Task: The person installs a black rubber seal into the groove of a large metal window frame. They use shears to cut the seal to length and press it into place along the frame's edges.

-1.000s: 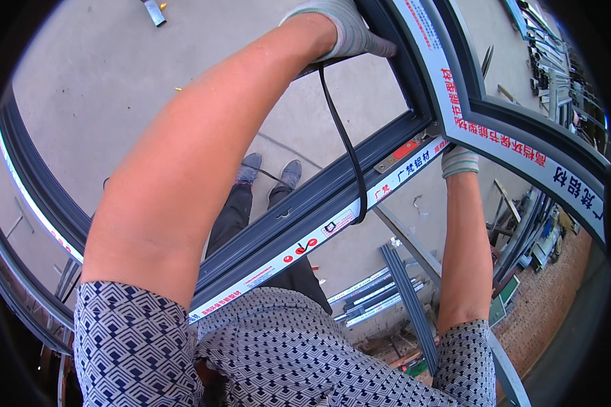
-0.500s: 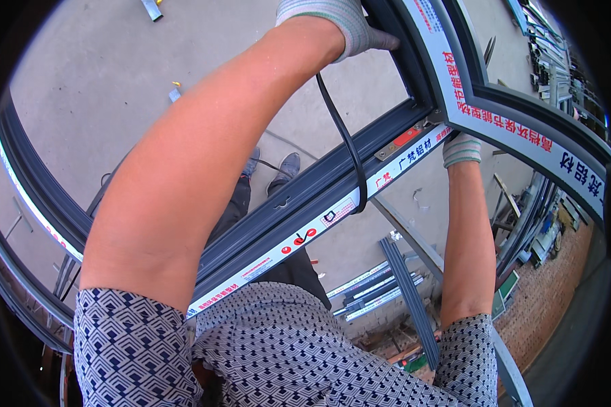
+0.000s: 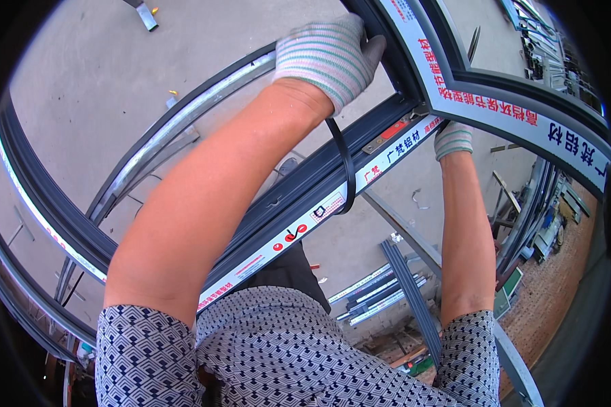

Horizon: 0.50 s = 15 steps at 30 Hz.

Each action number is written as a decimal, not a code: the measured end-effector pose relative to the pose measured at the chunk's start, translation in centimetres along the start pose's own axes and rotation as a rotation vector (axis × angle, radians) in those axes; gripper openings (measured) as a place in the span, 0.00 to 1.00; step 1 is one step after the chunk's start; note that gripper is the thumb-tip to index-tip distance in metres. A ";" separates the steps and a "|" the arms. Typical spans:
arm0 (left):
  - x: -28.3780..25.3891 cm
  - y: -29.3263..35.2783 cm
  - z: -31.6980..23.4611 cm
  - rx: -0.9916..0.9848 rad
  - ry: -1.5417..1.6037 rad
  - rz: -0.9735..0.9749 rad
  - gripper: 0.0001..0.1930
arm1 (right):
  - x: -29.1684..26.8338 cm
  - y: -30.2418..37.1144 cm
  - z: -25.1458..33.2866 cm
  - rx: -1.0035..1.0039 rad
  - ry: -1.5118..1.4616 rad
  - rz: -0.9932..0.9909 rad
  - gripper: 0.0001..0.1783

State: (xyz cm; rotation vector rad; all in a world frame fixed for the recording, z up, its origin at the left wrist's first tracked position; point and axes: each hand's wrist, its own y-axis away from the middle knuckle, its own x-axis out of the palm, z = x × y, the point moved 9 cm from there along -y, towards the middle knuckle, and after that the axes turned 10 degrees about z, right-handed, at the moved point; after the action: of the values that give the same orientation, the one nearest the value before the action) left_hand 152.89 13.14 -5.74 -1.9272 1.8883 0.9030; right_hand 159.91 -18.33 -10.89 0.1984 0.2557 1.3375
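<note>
A dark grey aluminium frame (image 3: 254, 220) crosses in front of me, its face covered by a white printed film. My left hand (image 3: 322, 57), in a striped grey-palmed glove, is closed at the frame's inner side near the far corner. Its thumb shows against the dark bar, but its other fingers and anything in them are hidden. From beneath that wrist a black flexible strip (image 3: 346, 166) hangs over the bar and curls under it. My right hand (image 3: 455, 140), also gloved, reaches beneath the corner joint, where the frame hides its fingers. A metal plate with a red patch (image 3: 392, 131) lies in the bar's channel near the corner.
Curved dark frame sections (image 3: 44, 183) stand at the left. A long grey bar (image 3: 407, 234) slants below the frame, beside a bundle of dark profiles (image 3: 411, 292). More profiles (image 3: 557, 74) lie at the far right, near a brick-paved strip (image 3: 543, 312).
My left hand has come nearer to me along the frame's side. The frame has shifted slightly left and up in view. A curved metal piece beyond my left forearm now shows.
</note>
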 end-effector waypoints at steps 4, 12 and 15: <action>2.5 -1.0 -0.5 0.008 0.108 0.079 0.27 | 0.4 0.2 0.1 -0.006 -0.003 0.011 0.12; 6.0 -2.1 2.0 -0.192 0.317 0.055 0.29 | 0.1 0.8 0.2 0.000 0.013 0.021 0.12; 6.0 -2.1 2.1 -0.161 0.443 -0.152 0.27 | -0.1 0.9 0.1 0.005 0.021 0.017 0.12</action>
State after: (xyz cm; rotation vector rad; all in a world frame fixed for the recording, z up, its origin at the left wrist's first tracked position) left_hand 154.15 9.91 -11.45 -2.4976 1.9015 0.6361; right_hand 159.08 -18.19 -10.48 0.1912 0.2760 1.3563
